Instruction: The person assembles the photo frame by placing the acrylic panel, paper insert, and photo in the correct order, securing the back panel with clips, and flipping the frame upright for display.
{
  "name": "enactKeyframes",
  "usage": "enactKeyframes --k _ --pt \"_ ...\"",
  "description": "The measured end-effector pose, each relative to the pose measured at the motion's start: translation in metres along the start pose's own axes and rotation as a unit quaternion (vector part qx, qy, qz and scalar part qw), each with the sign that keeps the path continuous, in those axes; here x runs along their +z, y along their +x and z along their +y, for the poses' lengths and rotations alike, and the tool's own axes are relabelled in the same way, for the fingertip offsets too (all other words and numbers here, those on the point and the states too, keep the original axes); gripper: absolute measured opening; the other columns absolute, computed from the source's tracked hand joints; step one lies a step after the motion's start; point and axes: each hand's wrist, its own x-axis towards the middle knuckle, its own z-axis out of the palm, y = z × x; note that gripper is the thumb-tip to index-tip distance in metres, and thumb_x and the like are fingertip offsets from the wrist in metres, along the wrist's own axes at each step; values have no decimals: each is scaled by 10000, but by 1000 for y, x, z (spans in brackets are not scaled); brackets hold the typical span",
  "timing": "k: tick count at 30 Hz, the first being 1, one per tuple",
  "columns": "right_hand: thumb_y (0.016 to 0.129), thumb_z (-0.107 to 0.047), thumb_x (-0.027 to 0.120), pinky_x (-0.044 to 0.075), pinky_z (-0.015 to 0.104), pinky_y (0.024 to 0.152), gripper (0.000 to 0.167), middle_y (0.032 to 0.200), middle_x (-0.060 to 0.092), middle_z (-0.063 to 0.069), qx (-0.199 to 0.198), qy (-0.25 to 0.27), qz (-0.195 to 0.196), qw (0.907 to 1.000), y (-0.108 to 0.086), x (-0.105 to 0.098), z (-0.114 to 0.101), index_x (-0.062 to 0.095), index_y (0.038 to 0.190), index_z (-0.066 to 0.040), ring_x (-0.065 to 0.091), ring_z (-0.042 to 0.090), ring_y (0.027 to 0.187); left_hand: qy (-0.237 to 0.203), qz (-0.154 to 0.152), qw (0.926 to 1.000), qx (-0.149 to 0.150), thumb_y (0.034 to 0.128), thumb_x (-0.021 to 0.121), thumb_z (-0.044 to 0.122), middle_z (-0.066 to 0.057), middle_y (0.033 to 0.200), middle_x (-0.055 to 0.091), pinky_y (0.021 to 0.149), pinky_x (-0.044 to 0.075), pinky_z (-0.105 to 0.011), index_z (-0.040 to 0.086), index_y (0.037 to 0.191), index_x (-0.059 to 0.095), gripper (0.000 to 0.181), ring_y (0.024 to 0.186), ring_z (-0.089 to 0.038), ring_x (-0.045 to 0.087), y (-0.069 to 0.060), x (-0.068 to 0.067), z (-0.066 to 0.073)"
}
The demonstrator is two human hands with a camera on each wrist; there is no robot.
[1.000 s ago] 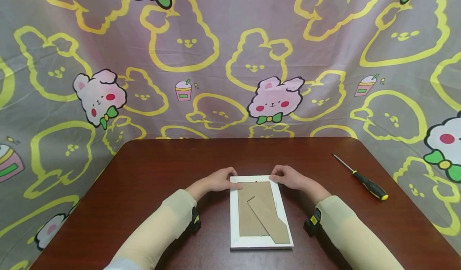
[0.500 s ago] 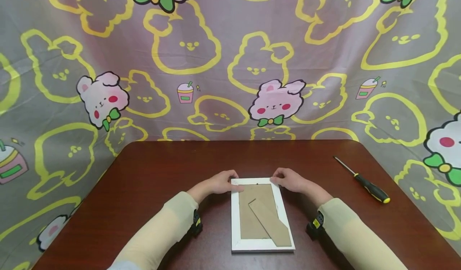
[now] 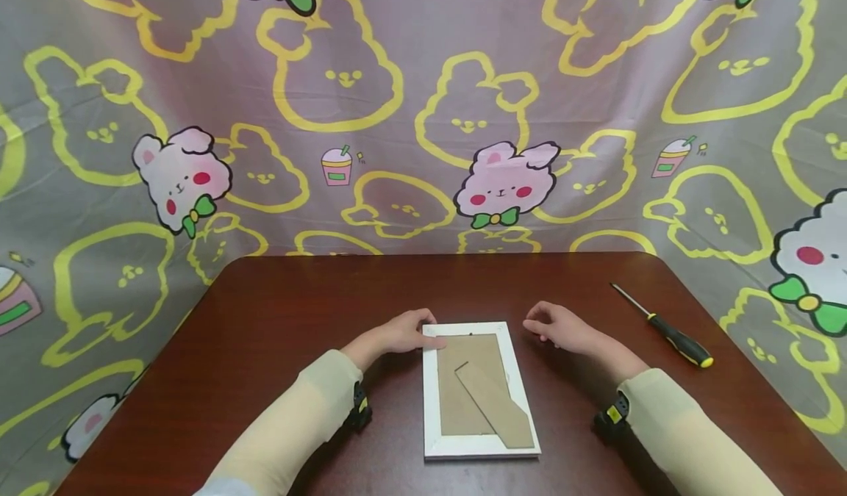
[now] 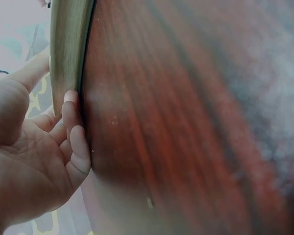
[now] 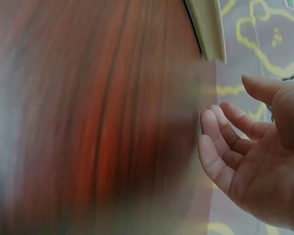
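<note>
A white picture frame (image 3: 431, 400) lies back side up on the table, its brown backing board (image 3: 456, 408) and slanted stand leg (image 3: 496, 408) showing. My left hand (image 3: 401, 332) grips the frame's far left corner, thumb over the top face and fingers against the outer edge; the left wrist view has this hand (image 4: 44, 152) at the frame's side (image 4: 66, 54). Off the far right corner, my right hand (image 3: 562, 327) is in the air, fingers loosely bent and holding nothing. In the right wrist view a gap separates this hand (image 5: 255, 152) from the frame (image 5: 213, 29).
A screwdriver (image 3: 681, 340) with a black and yellow handle lies on the right side of the dark red-brown table (image 3: 298, 290), its shaft pointing away. A curtain (image 3: 397, 77) printed with cartoon animals hangs behind and at both sides.
My right hand has let go of the frame's far right corner and moved a little to the right. The left hand and the picture frame stay where they were.
</note>
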Motion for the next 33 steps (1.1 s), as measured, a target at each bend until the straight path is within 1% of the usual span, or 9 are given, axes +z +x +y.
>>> enactKeyframes --k 3,5,10,13,19,22,27,30,33 --pt "975 -217 606 442 353 616 228 835 561 81 56 -128 191 9997 -6 -12 8 558 1091 -26 529 224 719 -4 7 10000 -9 849 759 334 -15 797 517 616 377 -282 86 1048 580 366 715 -151 470 0 0 1" --pt "974 -226 607 445 371 648 243 882 584 96 38 -354 378 9986 -12 -22 13 557 1088 -17 550 238 765 -1 13 10000 -19 849 760 331 -12 792 518 619 379 -279 86 1046 581 362 712 -147 471 0 0 2" --pt "969 -246 608 457 412 700 293 975 614 146 69 -1061 882 9904 -25 -45 27 555 1088 17 578 277 848 27 26 10000 -4 850 761 316 -10 808 527 639 388 -278 82 1044 584 351 726 -147 475 0 2 4" --pt "969 -264 608 474 450 712 347 1031 594 198 239 -1241 1061 9863 -33 -59 35 538 1114 43 579 320 887 40 36 10000 12 850 762 310 -11 818 532 646 390 -280 81 1041 584 347 735 -149 476 0 2 4" --pt "980 -277 581 442 581 800 484 1133 495 334 384 -1608 1172 9793 -46 -85 54 479 1204 140 531 476 1015 19 37 10000 54 850 762 306 -5 833 545 655 398 -281 76 1033 586 342 745 -149 483 0 2 3" --pt "976 -272 576 421 609 797 537 1128 459 370 550 -1829 1194 9743 -51 -93 62 439 1243 173 509 499 1003 -22 43 10000 29 851 762 311 1 835 548 658 397 -278 80 1029 587 341 748 -145 484 -1 1 3" --pt "964 -259 584 380 651 805 582 1149 390 417 925 -2047 1269 9661 -59 -99 75 395 1271 197 433 544 1021 -53 51 10000 -18 851 762 311 1 833 547 650 393 -276 80 1027 582 341 745 -143 480 -1 1 2" --pt "957 -259 590 362 670 822 592 1166 360 427 1075 -2066 1286 9640 -62 -100 81 390 1274 200 382 574 1063 -49 58 10000 -34 852 762 309 -2 835 548 651 393 -277 74 1028 583 343 746 -146 481 -1 0 3" --pt "950 -281 593 366 669 808 609 1165 362 424 1174 -2107 1263 9622 -64 -101 87 392 1275 194 378 577 1065 -46 53 10000 -49 854 758 313 -2 836 549 652 393 -276 77 1032 585 343 748 -145 482 -1 1 2"
